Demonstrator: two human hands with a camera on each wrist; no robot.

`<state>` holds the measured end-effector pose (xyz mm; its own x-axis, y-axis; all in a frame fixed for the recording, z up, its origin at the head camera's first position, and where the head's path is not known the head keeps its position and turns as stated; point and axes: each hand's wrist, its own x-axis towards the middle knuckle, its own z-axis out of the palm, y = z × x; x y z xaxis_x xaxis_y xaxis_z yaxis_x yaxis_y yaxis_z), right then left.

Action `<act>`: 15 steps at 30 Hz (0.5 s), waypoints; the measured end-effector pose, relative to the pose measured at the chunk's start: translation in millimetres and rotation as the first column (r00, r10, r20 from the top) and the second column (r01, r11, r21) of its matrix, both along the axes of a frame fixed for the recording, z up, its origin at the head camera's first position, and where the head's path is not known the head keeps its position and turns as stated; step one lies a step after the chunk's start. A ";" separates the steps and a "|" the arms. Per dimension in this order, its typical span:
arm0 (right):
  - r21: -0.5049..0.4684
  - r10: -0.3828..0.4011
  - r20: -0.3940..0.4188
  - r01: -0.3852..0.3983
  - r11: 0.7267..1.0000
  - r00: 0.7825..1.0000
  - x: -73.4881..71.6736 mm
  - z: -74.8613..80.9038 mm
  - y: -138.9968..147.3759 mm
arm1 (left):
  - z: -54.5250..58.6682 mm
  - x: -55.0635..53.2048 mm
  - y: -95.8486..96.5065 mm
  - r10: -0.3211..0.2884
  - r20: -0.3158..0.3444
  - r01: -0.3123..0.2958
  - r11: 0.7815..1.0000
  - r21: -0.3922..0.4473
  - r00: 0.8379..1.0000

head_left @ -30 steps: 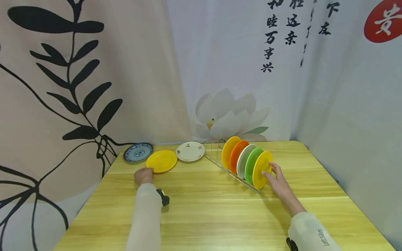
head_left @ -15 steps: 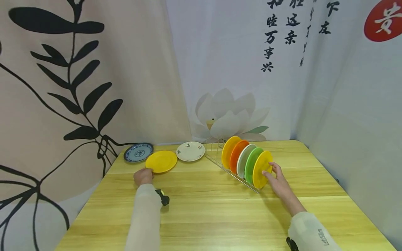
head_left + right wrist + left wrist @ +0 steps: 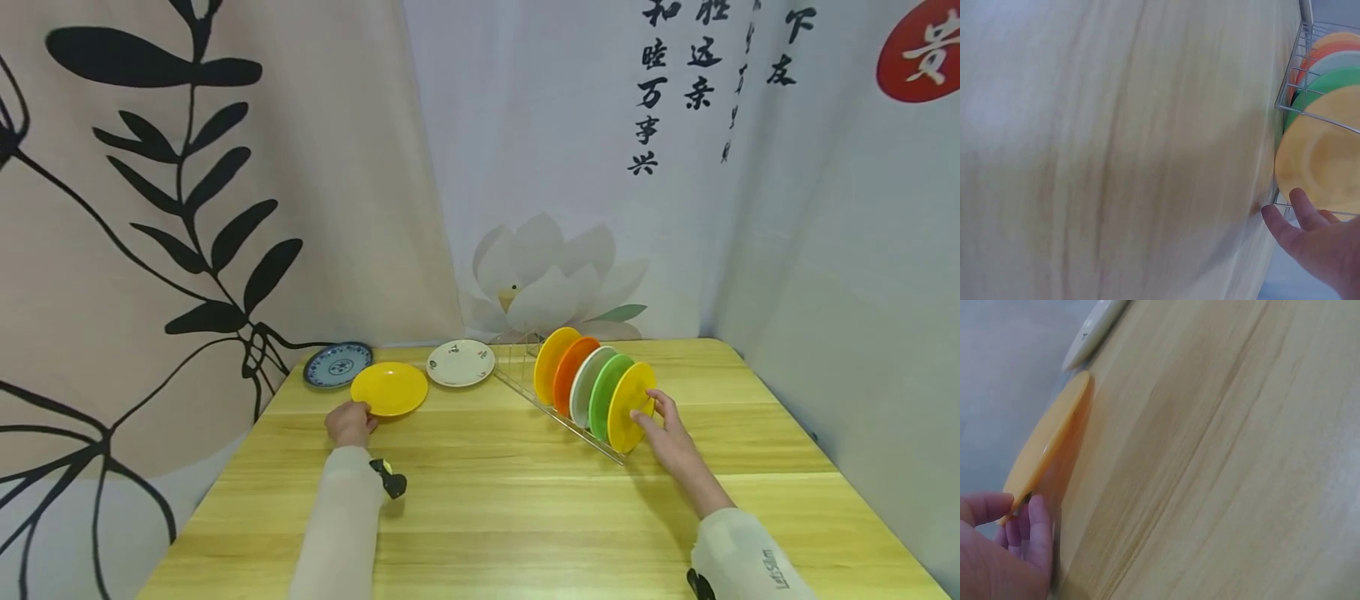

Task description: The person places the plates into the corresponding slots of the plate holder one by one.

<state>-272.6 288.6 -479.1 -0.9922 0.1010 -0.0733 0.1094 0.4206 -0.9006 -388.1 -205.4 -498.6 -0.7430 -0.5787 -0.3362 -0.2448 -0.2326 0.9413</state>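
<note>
My left hand [image 3: 351, 424] pinches the near left edge of a yellow plate [image 3: 390, 388]. In the left wrist view the thumb lies on top of this plate [image 3: 1047, 440] and the fingers are beneath; its held edge is raised off the table. My right hand [image 3: 675, 440] touches the right edge of another yellow plate [image 3: 627, 408], the nearest in a wire dish rack [image 3: 558, 419]. Its fingers [image 3: 1305, 215] look fairly straight and spread in the right wrist view. Behind that plate stand green [image 3: 606, 392], white [image 3: 588, 375], orange [image 3: 572, 367] and yellow [image 3: 553, 358] plates.
A blue patterned plate [image 3: 337, 365] lies at the table's back left, beside the left-hand yellow plate. A white plate with small floral marks [image 3: 461, 363] lies between that yellow plate and the rack. A printed curtain [image 3: 360, 208] hangs behind the wooden table [image 3: 480, 517].
The head view has shifted slightly. The left-hand yellow plate looks a little larger, as if its near edge has risen. My right hand stays at the racked yellow plate.
</note>
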 end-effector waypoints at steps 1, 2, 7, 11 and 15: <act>0.000 0.000 0.001 0.000 1.000 1.000 0.2 0.0 0.0 | -0.2 0.9 0.5 -0.008 -0.010 0.008 1.000 0.007 1.000; -0.001 0.000 0.002 0.000 1.000 1.000 0.2 0.0 0.0 | -0.3 1.5 0.7 -0.016 -0.018 0.016 1.000 0.014 1.000; -0.015 0.001 0.000 -0.001 1.000 1.000 1.1 0.7 -0.1 | 3.2 5.7 0.9 -0.039 -0.036 0.040 0.999 0.033 0.999; -0.020 0.004 -0.009 -0.004 1.000 1.000 0.9 1.0 -0.1 | 5.3 8.6 0.4 -0.066 -0.049 0.069 0.996 0.064 0.997; -0.022 0.005 -0.009 -0.006 1.000 1.000 2.1 0.5 -0.2 | 6.0 12.2 0.1 -0.090 -0.069 0.096 0.992 0.079 0.994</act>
<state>-270.5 288.4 -478.6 -0.9934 0.0939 -0.0664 0.0988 0.4008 -0.9108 -375.9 -205.2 -492.6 -0.8141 -0.4784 -0.3292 -0.2080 -0.2891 0.9345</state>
